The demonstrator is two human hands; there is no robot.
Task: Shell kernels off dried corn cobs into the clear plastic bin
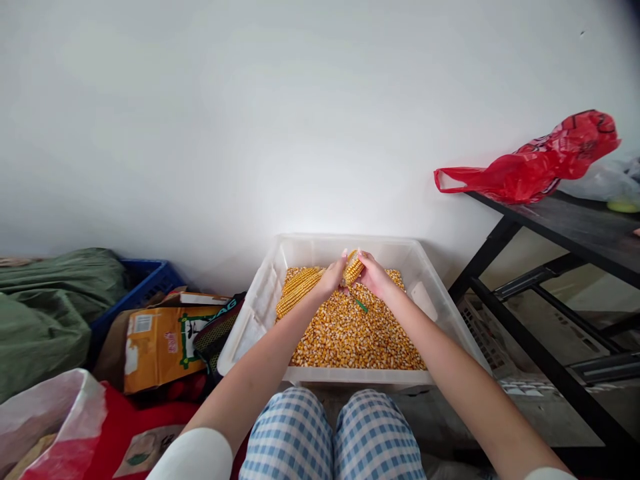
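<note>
Corn cob (pixel 353 269): held between both hands above the far part of a clear plastic bin (pixel 260 307). Left hand (pixel 332 277): closed around the cob's near-left side. Right hand (pixel 374 273): closed on its right side. Loose kernels (pixel 355 337): spread in the bin beneath the hands. Whole cobs (pixel 298 288): laid just left of the left hand. Red bag (pixel 540 160): set on a dark surface (pixel 575 223), well right of the right hand.

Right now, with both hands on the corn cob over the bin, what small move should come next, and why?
Probably twist the left hand against the right hand to loosen kernels: the yellow corn cob they grip still carries rows, and it sits above the clear plastic bin of loose kernels.
</note>
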